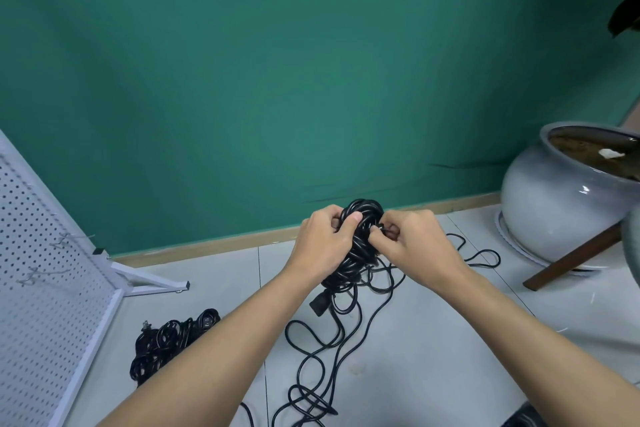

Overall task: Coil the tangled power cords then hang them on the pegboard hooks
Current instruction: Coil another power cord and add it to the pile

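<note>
Two hands hold one partly wound coil of black power cord (363,215) in the air above the pale tiled floor (450,340), in front of a green wall (311,80). The left hand (323,241) is wrapped round the coil's left side, thumb laid over the outer turns. The right hand (412,243) pinches something small against the coil's right side, a plug end or a short stretch of cord; which one cannot be told. From the coil's underside the unwound cord (311,357) drops to the floor and lies in crossing loops, with a black connector (320,302) hanging just below the coil. The step in hand appears to be winding in this slack. To do it well, the left hand should clamp the finished turns flat while the right draws in one length at a time. Each strand should be traced back through its crossings so that no knot pulls tight, and every turn laid to equal size. A second bundle of cords (166,340) lies on the floor near the foot of the white pegboard (41,305), whose wire hooks (67,240) carry nothing. At right, a grey glazed pot (554,211) stands on a white saucer (512,243). It holds a dark fill, soil or water not distinguishable, with a small white scrap on top.
</note>
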